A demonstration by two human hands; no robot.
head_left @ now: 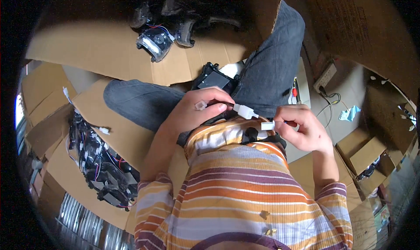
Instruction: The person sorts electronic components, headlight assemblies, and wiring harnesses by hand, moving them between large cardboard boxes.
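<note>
My left hand [192, 110] is closed around dark wires in front of my waist. A white plastic wire connector [246, 111] sticks out from its thumb side. A smaller clear-white connector [201, 105] lies against the same hand. A short way to the right, my right hand [304, 126] pinches another white wire connector [267, 126] between thumb and fingers, its end pointing at the left hand. The two connectors are close but apart. Just beyond my left hand, a black plastic part with a grey panel [214, 78] rests between my legs.
Several black parts with wires fill an open cardboard box [118, 162] at the left. More black housings [155, 43] lie on cardboard ahead. A power strip [325, 76] with a cable stands on the floor at the right, near a small carton [367, 156] and a red-tipped tool [294, 92].
</note>
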